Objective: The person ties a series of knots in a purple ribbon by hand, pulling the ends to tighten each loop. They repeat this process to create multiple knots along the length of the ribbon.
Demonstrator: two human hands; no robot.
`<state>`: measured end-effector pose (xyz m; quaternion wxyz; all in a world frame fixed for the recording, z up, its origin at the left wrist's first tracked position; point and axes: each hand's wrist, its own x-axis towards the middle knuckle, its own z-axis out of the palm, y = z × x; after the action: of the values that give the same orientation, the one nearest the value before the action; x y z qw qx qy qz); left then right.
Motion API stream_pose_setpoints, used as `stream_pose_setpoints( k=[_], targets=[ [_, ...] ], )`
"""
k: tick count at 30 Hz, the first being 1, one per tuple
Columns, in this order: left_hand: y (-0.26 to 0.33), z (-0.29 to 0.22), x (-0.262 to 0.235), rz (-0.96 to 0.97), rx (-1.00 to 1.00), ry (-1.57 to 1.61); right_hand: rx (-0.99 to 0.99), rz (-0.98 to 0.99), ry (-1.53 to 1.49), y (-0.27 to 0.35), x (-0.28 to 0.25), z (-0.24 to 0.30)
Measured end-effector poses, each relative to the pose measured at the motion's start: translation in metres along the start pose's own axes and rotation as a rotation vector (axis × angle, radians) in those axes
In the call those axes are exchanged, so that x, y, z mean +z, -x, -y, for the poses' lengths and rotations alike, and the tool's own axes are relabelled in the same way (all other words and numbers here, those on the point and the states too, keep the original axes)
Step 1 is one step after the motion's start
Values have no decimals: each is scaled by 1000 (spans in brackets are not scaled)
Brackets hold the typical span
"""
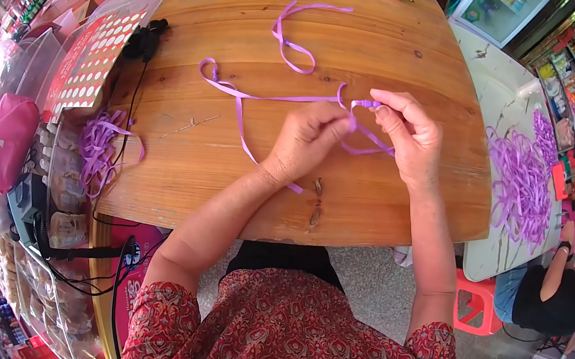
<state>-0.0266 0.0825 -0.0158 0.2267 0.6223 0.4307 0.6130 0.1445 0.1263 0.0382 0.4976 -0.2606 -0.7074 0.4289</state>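
Note:
Both my hands work on a thin purple ribbon (pixel 280 97) above the brown wooden table (pixel 385 207). My left hand (pixel 311 135) is closed, pinching the ribbon between thumb and fingers. With thumb and forefinger, my right hand (pixel 413 134) pinches a small knotted or twisted part of the ribbon (pixel 366 104). A loop of it hangs between the hands, and a long tail runs left over the tabletop, with one end lying beneath my left forearm. Farther off, a separate purple ribbon piece (pixel 322 7) lies curled on the wood.
A purple ribbon heap (pixel 519 188) covers part of a white side table (pixel 484 256); a smaller ribbon bunch (pixel 95 147) is at the left edge. Beside it are black cables, a pink pouch (pixel 5 142) and packaged goods. A red stool (pixel 475 324) and another person (pixel 554 302) are at right.

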Motion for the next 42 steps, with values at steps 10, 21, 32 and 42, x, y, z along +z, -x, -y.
stream_pose_setpoints(
  k=[10,21,32,42],
  targets=[
    [-14,-21,-10,-75,163,-117,4,105,177,5,19,-7],
    [-6,-14,-8,178,-230,44,-1,59,312,13,3,-14],
    [-20,-18,-23,-209,282,-795,-125,133,497,7,-4,-5],
    [-3,-7,-12,56,-262,-27,-123,78,481,10,-2,-7]
  ],
)
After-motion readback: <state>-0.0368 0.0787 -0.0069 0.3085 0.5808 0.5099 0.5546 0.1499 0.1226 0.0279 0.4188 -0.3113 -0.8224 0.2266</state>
